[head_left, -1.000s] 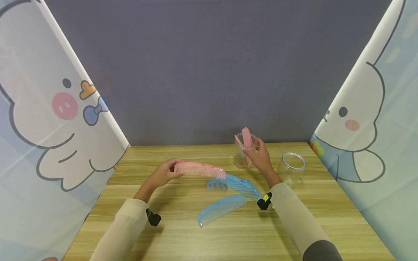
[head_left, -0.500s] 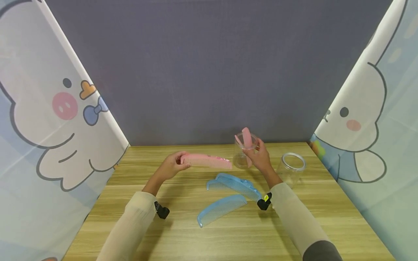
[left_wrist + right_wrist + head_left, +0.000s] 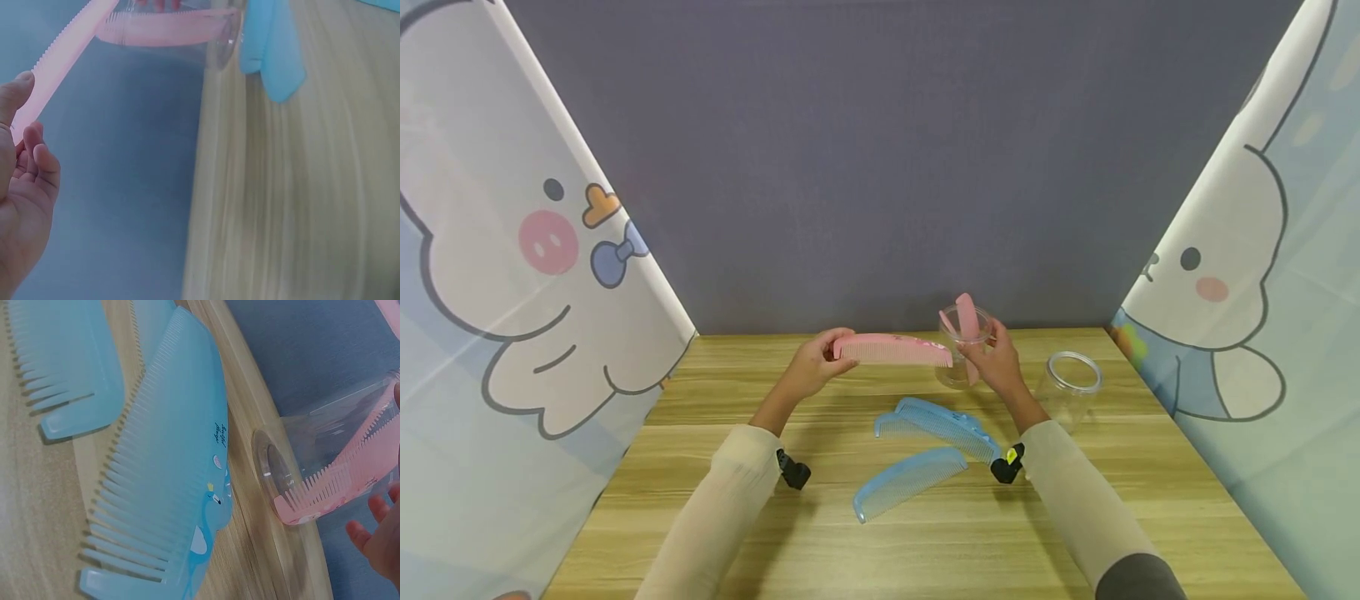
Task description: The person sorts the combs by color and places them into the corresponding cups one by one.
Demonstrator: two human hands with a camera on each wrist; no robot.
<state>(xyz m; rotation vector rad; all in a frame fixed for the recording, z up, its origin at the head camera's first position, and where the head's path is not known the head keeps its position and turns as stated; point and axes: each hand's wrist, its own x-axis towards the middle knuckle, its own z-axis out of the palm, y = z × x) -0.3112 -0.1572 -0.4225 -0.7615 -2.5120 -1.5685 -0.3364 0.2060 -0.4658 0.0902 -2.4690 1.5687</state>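
In the head view my left hand pinches one end of a pink comb, held level above the table with its teeth down. The left wrist view shows the thumb and fingers of my left hand on that comb. My right hand grips a clear jar near its rim. Pink combs lean inside this jar, their tops sticking out above it. The held comb's free end is close to the jar's left side. In the right wrist view, pink combs show through the jar wall.
Two overlapping blue combs lie mid-table, and another blue comb lies nearer the front. A second clear jar stands to the right of my right wrist. Behind the wooden table rises a dark grey panel.
My left hand has carried the pink comb up, away from the blue combs, and rightward to beside the jar. The right hand and jar have stayed in place.
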